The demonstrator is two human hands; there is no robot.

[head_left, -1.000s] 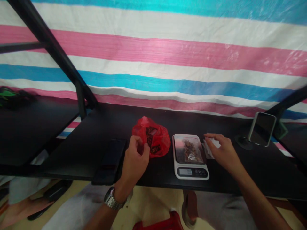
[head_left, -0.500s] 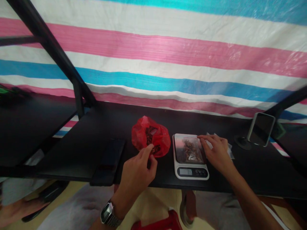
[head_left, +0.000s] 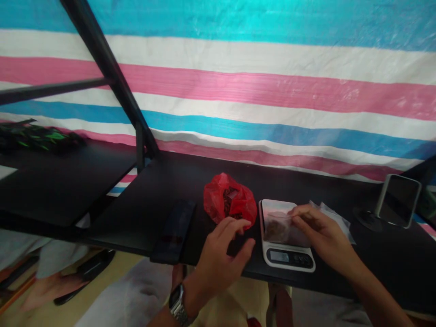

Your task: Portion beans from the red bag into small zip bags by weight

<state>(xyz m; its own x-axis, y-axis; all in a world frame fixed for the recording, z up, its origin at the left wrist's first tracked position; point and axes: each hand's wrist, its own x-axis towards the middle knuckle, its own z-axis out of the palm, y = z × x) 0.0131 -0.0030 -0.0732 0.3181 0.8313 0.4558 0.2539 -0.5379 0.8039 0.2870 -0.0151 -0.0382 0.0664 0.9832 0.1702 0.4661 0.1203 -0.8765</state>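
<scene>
Since half a second ago, the left hand (head_left: 223, 256) has opened out, and the clear bag (head_left: 277, 229) has tipped with its upper edge raised; the whole view has also shifted. Thumb and fingers of the left hand stand wide apart by the near edge of a red plastic bag (head_left: 213, 200) with brown bits inside; whether they touch it, I cannot tell. Pinched narrow, the right hand (head_left: 323, 234) holds the clear bag by its edge, over the white scale (head_left: 289, 259). Beneath lies a black tabletop (head_left: 129, 227), carrying a dark flat object (head_left: 175, 231) to the left, clear plastic sachets (head_left: 337, 220) beyond the right hand, and a phone-like device (head_left: 400, 200) propped up farther right. Behind hangs blue, white and pink striped sheeting (head_left: 238, 86), crossed by a slanting black post (head_left: 111, 68). At left, another black surface (head_left: 68, 175) bears something black and green (head_left: 44, 138). Below shows pale yellowish floor (head_left: 235, 304), with another person's foot (head_left: 61, 286) at lower left.
</scene>
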